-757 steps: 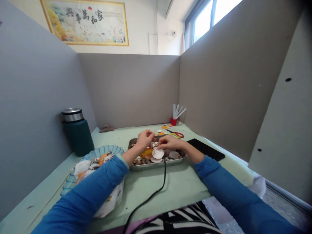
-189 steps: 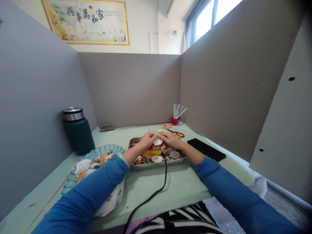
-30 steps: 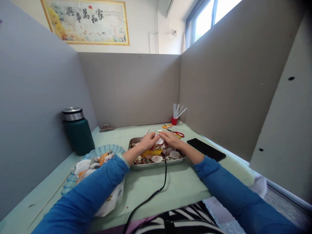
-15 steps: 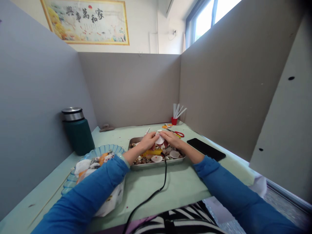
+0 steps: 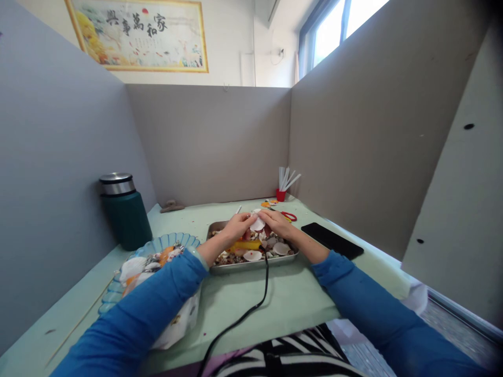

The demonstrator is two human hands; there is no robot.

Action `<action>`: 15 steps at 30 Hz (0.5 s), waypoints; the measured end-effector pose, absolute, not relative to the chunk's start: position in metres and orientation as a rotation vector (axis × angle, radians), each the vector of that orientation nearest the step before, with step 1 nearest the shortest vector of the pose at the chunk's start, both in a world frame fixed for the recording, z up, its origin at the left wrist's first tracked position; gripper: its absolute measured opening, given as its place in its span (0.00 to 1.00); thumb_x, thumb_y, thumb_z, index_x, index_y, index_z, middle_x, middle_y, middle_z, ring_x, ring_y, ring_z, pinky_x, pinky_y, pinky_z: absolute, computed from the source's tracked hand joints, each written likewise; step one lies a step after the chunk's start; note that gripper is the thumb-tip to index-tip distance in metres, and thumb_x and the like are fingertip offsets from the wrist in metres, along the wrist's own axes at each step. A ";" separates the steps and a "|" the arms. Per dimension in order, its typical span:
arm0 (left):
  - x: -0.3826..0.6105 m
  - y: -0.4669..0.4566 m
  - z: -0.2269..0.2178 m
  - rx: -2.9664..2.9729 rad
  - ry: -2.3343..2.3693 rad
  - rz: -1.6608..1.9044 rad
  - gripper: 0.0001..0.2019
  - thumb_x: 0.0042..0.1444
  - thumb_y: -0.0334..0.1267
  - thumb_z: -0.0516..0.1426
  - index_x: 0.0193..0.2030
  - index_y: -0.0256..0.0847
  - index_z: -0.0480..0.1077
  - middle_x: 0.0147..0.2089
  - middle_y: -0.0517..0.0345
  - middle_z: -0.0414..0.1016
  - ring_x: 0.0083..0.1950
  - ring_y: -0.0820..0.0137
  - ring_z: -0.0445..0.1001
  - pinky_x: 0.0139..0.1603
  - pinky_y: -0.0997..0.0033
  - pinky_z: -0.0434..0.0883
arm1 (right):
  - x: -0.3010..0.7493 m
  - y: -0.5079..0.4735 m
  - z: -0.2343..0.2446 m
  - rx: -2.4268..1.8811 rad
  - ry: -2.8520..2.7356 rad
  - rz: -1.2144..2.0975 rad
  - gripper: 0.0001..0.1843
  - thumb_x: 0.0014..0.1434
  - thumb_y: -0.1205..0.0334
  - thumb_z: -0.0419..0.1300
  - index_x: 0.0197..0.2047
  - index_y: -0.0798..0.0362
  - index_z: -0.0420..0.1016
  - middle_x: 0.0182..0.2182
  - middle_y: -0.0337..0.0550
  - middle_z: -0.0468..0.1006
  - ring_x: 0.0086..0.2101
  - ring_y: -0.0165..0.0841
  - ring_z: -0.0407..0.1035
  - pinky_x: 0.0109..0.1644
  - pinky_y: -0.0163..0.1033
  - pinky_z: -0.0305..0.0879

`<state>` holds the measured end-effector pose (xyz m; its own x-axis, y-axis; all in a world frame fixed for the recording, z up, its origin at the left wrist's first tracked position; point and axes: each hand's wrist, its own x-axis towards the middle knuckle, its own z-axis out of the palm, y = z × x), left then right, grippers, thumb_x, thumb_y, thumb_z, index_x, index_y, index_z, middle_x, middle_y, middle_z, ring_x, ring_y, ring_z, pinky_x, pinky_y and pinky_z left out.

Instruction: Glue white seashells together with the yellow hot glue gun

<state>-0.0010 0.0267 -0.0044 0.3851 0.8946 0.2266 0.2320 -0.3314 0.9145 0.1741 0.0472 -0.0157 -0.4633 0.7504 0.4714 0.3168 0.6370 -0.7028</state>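
Note:
Between my two hands, above the far part of a metal tray (image 5: 251, 268), is a white seashell (image 5: 257, 224). My left hand (image 5: 239, 226) grips it from the left, fingers closed. On the other side my right hand (image 5: 277, 222) pinches its right edge. Small shells and stones fill the tray, with larger pale shells (image 5: 252, 255) near its front. A yellow glue gun (image 5: 247, 245) lies on them below my hands, its black cord (image 5: 259, 303) running toward me. The fingertips partly cover the held shell.
At left stand a green flask (image 5: 128, 220) and a scalloped blue dish (image 5: 112, 293) with shells. Red-handled scissors (image 5: 290, 215) and a black phone-like slab (image 5: 332, 241) lie to the right. Behind is a red cup (image 5: 281, 195) of white sticks. Grey partitions (image 5: 212, 141) enclose the table.
Both hands keep hold of the shell in nearly the same place. The shell seems slightly turned between the fingers; the other things have not moved.

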 end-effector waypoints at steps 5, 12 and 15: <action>-0.003 0.032 -0.003 1.737 0.974 1.170 0.16 0.56 0.50 0.54 0.28 0.38 0.63 0.13 0.67 0.59 0.13 0.78 0.59 0.15 0.79 0.55 | 0.174 0.048 -0.015 -0.833 -2.050 0.750 0.22 0.64 0.43 0.46 0.35 0.53 0.65 0.24 0.39 0.74 0.19 0.28 0.65 0.24 0.34 0.62; -0.010 0.043 0.004 1.495 1.079 1.543 0.14 0.56 0.49 0.52 0.33 0.38 0.63 0.22 0.62 0.72 0.12 0.80 0.59 0.14 0.79 0.54 | 0.170 0.038 -0.004 -0.844 -2.430 0.554 0.21 0.54 0.44 0.60 0.40 0.55 0.72 0.31 0.42 0.77 0.30 0.32 0.69 0.32 0.33 0.63; -0.012 0.044 0.007 1.435 1.087 1.625 0.15 0.56 0.50 0.52 0.33 0.38 0.62 0.22 0.62 0.72 0.12 0.81 0.58 0.14 0.80 0.54 | 0.162 0.030 0.000 -0.898 -2.603 0.387 0.21 0.53 0.46 0.62 0.43 0.54 0.73 0.34 0.44 0.77 0.31 0.33 0.69 0.33 0.34 0.60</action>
